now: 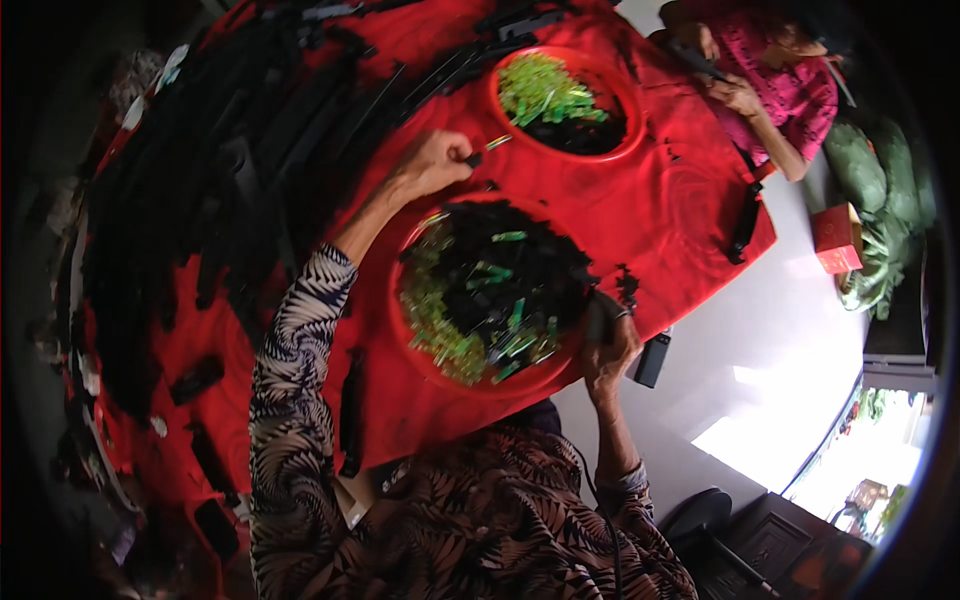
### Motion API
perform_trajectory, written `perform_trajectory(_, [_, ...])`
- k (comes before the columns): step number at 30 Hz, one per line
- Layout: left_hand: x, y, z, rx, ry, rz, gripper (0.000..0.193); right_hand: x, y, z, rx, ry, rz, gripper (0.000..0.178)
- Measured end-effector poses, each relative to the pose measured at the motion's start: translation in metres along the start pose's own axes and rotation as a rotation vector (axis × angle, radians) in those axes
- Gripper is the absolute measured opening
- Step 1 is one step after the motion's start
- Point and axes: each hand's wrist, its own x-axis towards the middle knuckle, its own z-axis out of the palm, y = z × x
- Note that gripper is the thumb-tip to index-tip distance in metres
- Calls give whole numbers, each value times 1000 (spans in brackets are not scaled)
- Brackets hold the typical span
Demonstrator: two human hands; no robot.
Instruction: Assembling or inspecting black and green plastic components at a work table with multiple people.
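My left hand (432, 163) is closed, pinching a small black piece (474, 159) above the red cloth between two red basins. A thin shiny strip (498, 142) shows just past its fingertips; whether it is joined to that piece I cannot tell. Close in front of me stands the nearer red basin (397, 325), full of small black pieces (515, 262) and clear yellow-green ones (430, 320). At its right rim my right hand (612, 358) is closed around a dark object (600, 318), whose kind is hidden by the fingers.
Beyond lies a second red basin (632, 130) with green and black pieces. Long black parts (240, 170) are heaped on the red cloth (690, 220) at left. Another person (745, 95) in pink handles a dark part at far right. A red box (838, 240) is beside green sacks.
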Motion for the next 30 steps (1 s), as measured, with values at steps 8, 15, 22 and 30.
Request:
perform_trajectory(8, [-63,88,-37,-191,-375,-71,22,-4,-1,-5,-43,-16,18,19])
perform_trajectory(15, [-28,6,-40,84,114,-292,12,-3,-4,-1,-38,-1,17,20])
perform_trajectory(22, [-16,27,13,591,238,-164,31,-5,-2,-6,-59,-37,29,19])
perform_trajectory(30, [-12,17,12,406,259,-145,26,0,-4,-3,-20,-7,-38,19])
